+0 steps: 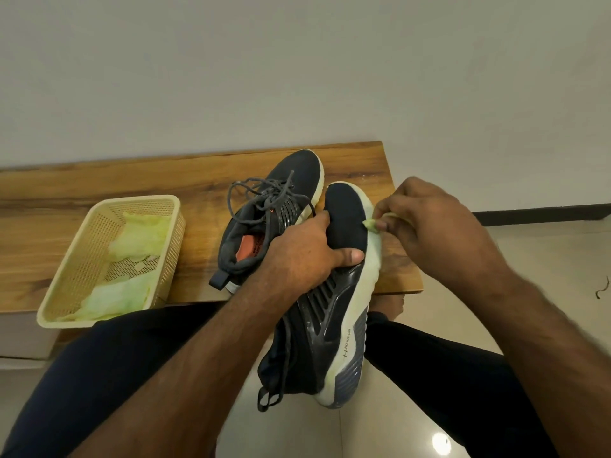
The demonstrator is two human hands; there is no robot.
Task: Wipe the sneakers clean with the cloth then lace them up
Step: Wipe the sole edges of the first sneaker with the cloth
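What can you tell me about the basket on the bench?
The basket is a pale yellow rectangular tub, plastic by the look of it, its walls and floor pierced with small holes. It stands upright at the front edge of the wooden bench, left of the sneakers, one corner jutting past the edge. Inside lie crumpled pale green cloths. Neither hand touches it.

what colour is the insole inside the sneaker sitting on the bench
Orange, with dark print on it. The insole of the benched sneaker shows best in the head view.
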